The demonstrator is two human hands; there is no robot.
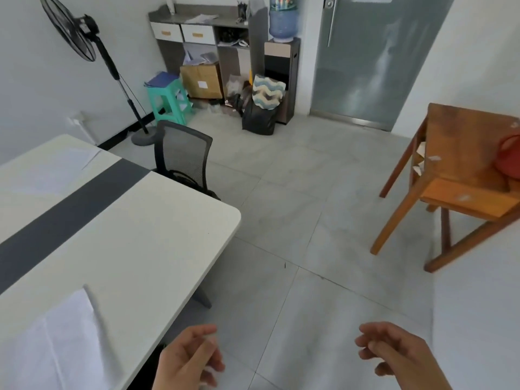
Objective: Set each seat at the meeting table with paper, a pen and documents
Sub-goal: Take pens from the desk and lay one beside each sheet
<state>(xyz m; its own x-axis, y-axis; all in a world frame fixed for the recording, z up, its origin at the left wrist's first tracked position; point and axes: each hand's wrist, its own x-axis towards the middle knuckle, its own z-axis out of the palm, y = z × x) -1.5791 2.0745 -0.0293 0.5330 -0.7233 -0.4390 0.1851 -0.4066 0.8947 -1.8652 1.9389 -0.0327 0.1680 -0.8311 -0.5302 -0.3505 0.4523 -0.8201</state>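
left hand (188,358) and right hand (399,358) hang loosely curled, holding nothing, beside the table (140,235) where paper (64,333) lies at the near seat; best fetch pens and documents next, laying them squarely by each sheet.

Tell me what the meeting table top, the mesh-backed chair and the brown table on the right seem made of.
The meeting table has a smooth matte off-white top with a dark grey band, probably laminate. The chair has a black see-through mesh back on a black frame, likely plastic. The brown table looks like orange-brown wood with a slight sheen, perhaps varnished.
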